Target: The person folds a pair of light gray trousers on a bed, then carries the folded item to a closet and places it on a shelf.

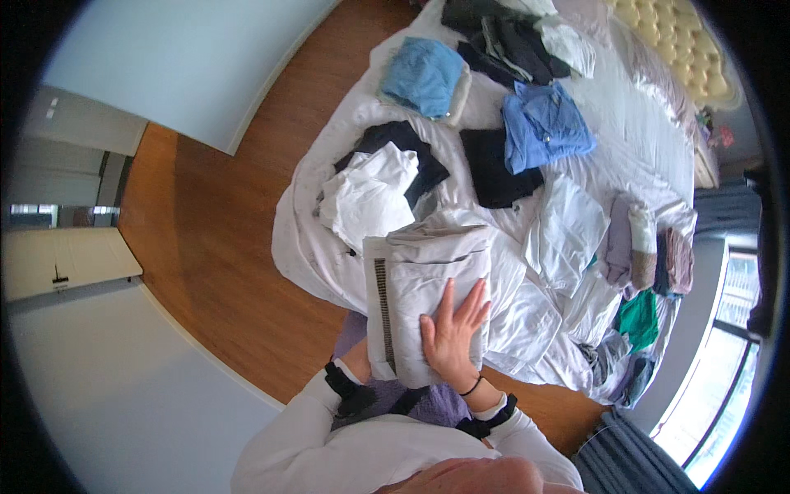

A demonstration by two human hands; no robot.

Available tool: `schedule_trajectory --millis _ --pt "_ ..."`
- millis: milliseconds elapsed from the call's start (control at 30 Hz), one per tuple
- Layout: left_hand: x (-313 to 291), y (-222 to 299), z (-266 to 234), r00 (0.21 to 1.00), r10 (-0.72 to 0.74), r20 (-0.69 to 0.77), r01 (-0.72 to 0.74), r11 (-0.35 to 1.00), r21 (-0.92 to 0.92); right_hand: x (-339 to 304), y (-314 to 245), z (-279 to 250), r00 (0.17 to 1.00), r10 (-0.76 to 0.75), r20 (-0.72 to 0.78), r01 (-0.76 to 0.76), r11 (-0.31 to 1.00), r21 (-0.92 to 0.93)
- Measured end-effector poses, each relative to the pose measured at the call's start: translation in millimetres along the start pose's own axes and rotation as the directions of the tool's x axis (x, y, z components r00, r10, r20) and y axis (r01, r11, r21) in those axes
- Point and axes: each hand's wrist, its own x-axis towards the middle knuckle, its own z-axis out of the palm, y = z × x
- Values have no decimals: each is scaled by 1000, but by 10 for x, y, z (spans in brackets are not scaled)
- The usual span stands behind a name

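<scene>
A thick, folded pale beige cloth (428, 288) is held up in front of my body, over the near edge of the bed. Along its left side runs a dark striped strip. My right hand (457, 337) lies on top of it, with fingers spread. My left hand (357, 362) goes beneath the bundle and bears it from below; only the wrist shows, and the fingers are hidden. Just beyond the bundle, a crumpled white garment (374, 189) lies partly over a black one (424, 160) on the bed.
Clothes cover much of the bed (300, 222): a folded blue garment (424, 74), a blue shirt (547, 128) partly on black cloth (490, 181), and a green cloth (638, 319). Wooden floor (214, 230) runs along the left. A window (728, 362) and dark curtain (629, 457) stand right.
</scene>
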Motion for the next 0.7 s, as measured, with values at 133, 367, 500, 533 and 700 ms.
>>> schedule_trajectory --millis 133,367,500,533,700 --pt "-397 83 -294 956 199 -214 -167 973 157 -5 -682 11 923 -384 32 385 919 -84" --pt "-1065 50 -1231 919 193 -345 -242 964 -106 -18 -2203 405 696 -684 217 711 700 -71" --pt "-1773 -212 -1961 895 119 -429 -251 931 -265 -171 -3182 953 580 -792 190 810 585 -33" --pt "-1967 -291 -2153 888 102 -448 -257 918 -301 -214 -3413 1093 548 -815 189 831 556 -13" --pt "-2816 -568 -3025 821 29 -570 -309 863 -400 -72 -4435 1721 502 -857 116 739 495 457"
